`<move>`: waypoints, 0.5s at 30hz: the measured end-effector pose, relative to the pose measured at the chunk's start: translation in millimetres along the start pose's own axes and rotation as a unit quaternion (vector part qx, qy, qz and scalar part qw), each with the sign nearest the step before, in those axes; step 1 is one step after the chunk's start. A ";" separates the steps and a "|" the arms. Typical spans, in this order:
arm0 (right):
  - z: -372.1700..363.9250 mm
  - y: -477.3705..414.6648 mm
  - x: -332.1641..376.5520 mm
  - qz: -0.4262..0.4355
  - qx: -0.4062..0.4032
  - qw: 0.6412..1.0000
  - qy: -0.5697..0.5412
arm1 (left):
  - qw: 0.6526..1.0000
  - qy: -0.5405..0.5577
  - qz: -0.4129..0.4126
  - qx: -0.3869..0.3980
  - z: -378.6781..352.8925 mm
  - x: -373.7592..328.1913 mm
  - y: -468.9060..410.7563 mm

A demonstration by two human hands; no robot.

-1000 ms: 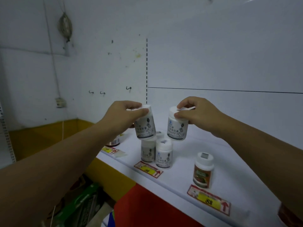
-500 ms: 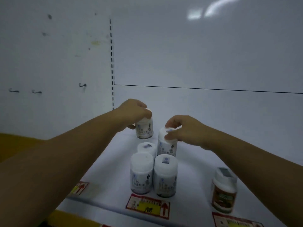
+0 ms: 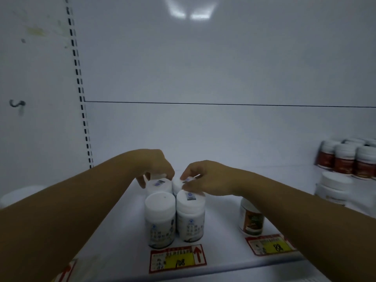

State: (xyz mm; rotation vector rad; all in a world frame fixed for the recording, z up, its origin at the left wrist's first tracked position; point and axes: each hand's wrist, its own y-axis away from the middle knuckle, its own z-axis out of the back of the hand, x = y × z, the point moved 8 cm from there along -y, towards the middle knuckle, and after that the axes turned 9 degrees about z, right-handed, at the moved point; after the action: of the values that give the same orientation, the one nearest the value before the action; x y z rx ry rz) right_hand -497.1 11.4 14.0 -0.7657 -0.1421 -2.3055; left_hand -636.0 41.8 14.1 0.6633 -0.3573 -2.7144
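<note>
Several white bottles with white caps stand clustered on the white shelf (image 3: 122,231). Two of them form the front row, the left one (image 3: 160,218) and the right one (image 3: 190,216). Behind them stand more of the same kind. My left hand (image 3: 156,165) curls its fingers round the cap of a back-left bottle (image 3: 156,176), which is mostly hidden. My right hand (image 3: 205,178) pinches the cap of a back-right bottle (image 3: 178,184). Both held bottles sit down among the cluster.
A brown-labelled bottle (image 3: 251,219) stands to the right, partly behind my right forearm. Several more brown-labelled bottles (image 3: 345,159) and a larger white jar (image 3: 331,188) are at the far right. Red-and-yellow price tags (image 3: 178,258) line the shelf's front edge.
Both hands have come down and back towards the cluster, bringing their white bottles from mid-air to the shelf behind the front row. The view has moved closer and rightwards.
</note>
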 end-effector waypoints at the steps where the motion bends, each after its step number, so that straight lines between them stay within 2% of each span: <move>1: -0.6 2.2 2.0 0.004 0.002 1.000 0.014 | 1.000 -0.008 -0.001 -0.005 -0.3 -0.4 1.0; 5: -0.9 14.3 3.6 0.019 0.002 0.996 0.082 | 0.998 -0.029 -0.022 -0.044 1.4 -7.8 10.9; 7: 13.7 28.6 -0.7 0.031 -0.032 0.990 0.134 | 0.994 -0.024 -0.059 -0.088 5.8 -20.4 18.4; 10: 54.0 67.8 -14.6 0.032 -0.085 0.962 0.257 | 0.983 -0.051 -0.110 -0.136 4.9 -51.1 40.4; 15: 117.1 158.7 -59.8 -0.009 -0.114 0.937 0.329 | 0.966 -0.111 -0.197 -0.125 -38.4 -137.9 95.3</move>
State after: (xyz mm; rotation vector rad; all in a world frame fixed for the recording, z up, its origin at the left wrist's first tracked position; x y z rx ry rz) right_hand -302.3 -37.9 59.3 -0.0616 0.4292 -2.4931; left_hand -477.9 -1.4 66.3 0.3907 0.0815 -3.1488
